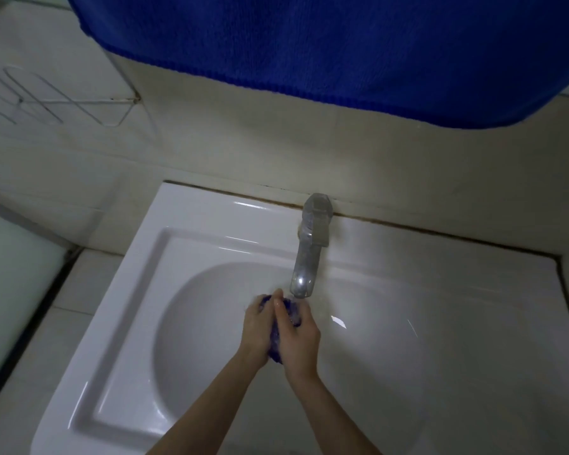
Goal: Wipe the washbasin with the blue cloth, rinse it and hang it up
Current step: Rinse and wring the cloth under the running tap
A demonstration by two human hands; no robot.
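Over the bowl of the white washbasin (pixel 191 244), my left hand (pixel 258 326) and my right hand (pixel 298 336) press together around a bunched blue cloth (pixel 291 310). Only small wet patches of the cloth show between the palms and at the fingertips. The hands sit just below the spout of the metal tap (pixel 307 257), and the blur around the cloth looks like running water.
A large blue towel (pixel 326 44) hangs across the top of the view, in front of the tiled wall. A white wire rack (pixel 63 100) is fixed to the wall at the upper left. A tiled ledge (pixel 79 290) borders the basin on the left.
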